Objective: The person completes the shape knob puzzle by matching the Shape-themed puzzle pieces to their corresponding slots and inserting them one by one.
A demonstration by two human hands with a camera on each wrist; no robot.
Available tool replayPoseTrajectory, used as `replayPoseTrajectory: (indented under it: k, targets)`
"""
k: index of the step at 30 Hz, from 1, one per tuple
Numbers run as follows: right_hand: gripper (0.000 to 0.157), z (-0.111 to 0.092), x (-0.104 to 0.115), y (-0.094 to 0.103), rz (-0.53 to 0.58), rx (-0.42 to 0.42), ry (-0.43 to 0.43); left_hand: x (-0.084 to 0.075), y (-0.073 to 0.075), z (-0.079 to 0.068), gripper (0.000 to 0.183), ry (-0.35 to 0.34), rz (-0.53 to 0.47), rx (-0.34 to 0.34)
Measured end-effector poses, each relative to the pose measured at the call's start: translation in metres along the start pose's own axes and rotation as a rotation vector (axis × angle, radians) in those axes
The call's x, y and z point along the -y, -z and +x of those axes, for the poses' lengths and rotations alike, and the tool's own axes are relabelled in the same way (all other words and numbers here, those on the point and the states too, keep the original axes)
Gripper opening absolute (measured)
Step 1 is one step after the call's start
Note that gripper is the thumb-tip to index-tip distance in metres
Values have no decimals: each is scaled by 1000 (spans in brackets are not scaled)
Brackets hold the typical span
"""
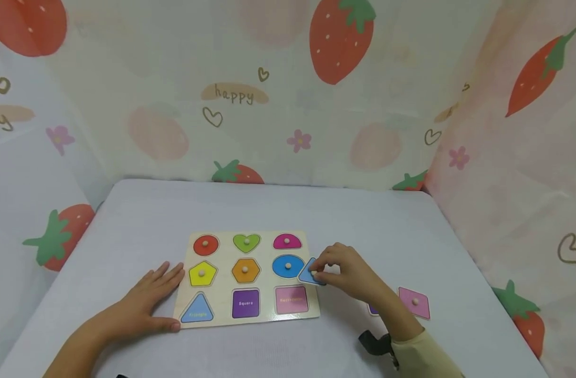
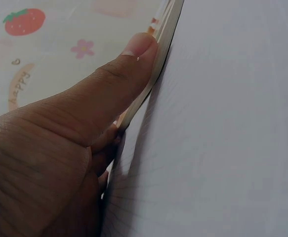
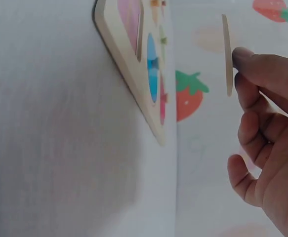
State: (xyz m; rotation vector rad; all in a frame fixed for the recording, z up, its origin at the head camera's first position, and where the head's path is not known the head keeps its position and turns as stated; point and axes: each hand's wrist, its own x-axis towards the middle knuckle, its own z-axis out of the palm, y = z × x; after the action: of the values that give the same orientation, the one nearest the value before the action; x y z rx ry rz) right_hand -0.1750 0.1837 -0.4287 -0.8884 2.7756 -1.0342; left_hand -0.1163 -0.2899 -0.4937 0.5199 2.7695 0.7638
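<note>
A wooden shape puzzle board [image 1: 221, 319] lies on the white table. Red circle [image 1: 206, 245], green heart, magenta half circle, yellow pentagon, orange hexagon and blue oval [image 1: 288, 266] pieces with knobs sit in its upper two rows. Along the bottom row, the triangle [image 1: 197, 308], square [image 1: 245, 303] and rectangle [image 1: 291, 300] recesses show printed words. My right hand [image 1: 349, 270] pinches a blue triangle piece [image 1: 309, 274] by its knob, raised over the board's right edge; the right wrist view shows the piece [image 3: 227, 57] edge-on. With fingers spread, my left hand [image 1: 138, 304] rests against the board's left edge, thumb [image 2: 129, 64] on its rim.
Right of the board lie a pink rectangle piece [image 1: 414, 303] with a knob and a purple piece [image 1: 373, 310], mostly hidden under the right forearm. A black strap [image 1: 376, 344] hangs by the right wrist. Strawberry-print cloth [image 1: 278, 105] walls the table's back and sides.
</note>
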Motion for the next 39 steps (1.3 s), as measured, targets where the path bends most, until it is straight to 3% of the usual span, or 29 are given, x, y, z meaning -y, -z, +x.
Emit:
replayPoseTrajectory:
  k: [10, 19, 29, 39]
  targets:
    - [13, 17, 19, -7, 15, -20, 47, 4, -3, 4, 118, -29, 24, -15]
    - [12, 28, 36, -15, 2, -16, 21, -1, -2, 8, 117, -57, 17, -21]
    - [9, 42, 46, -28, 18, 16, 12, 1, -1, 3, 118, 1, -6, -2]
    - [11, 50, 66, -34, 36, 32, 26, 1, 0, 3, 116, -26, 1, -12]
